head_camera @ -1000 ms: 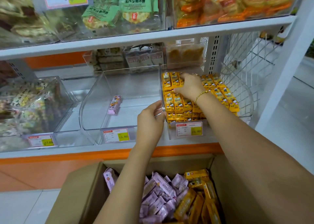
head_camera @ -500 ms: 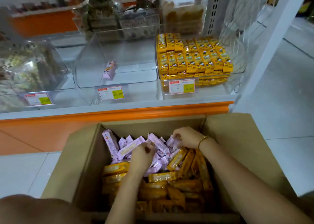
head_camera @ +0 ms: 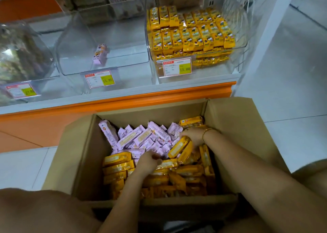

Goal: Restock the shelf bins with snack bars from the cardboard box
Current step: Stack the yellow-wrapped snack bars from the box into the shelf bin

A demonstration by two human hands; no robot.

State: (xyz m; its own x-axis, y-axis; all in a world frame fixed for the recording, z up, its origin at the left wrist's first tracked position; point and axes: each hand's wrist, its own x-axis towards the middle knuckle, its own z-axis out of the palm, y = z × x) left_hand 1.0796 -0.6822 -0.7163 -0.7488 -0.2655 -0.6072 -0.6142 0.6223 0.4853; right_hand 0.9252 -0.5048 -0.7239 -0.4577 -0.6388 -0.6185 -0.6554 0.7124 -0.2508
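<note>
Seen from the head camera, a person is bending over an open cardboard box (head_camera: 83, 155) standing on the tiled floor (head_camera: 292, 77) in front of a store shelf (head_camera: 123, 98), both bare hands down among the snack bars. The right hand (head_camera: 192, 135), wearing a gold bracelet (head_camera: 205, 133), is curling its fingers and thumb round a yellow snack bar (head_camera: 180, 147) that is tilting up out of the pile near the box's right wall. The left hand (head_camera: 149, 162) is pressing knuckles-up into the middle of the box, where the pink bars (head_camera: 141, 137) are meeting the loose yellow bars (head_camera: 120, 163); its fingers are curled under, and whether they are holding anything cannot be told. Pink bars are filling the far half of the box, yellow ones the near half and the far right corner. On the shelf above, the right bin (head_camera: 238, 56) is sitting packed with rows of stocked yellow bars (head_camera: 191, 36), the middle bin (head_camera: 70, 56) is holding a single pink bar (head_camera: 100, 55), and the left bin (head_camera: 47, 66) is showing dark, blurred packets. A price tag (head_camera: 177, 67) is hanging on each bin front, the middle and right ones reading 15.80
</note>
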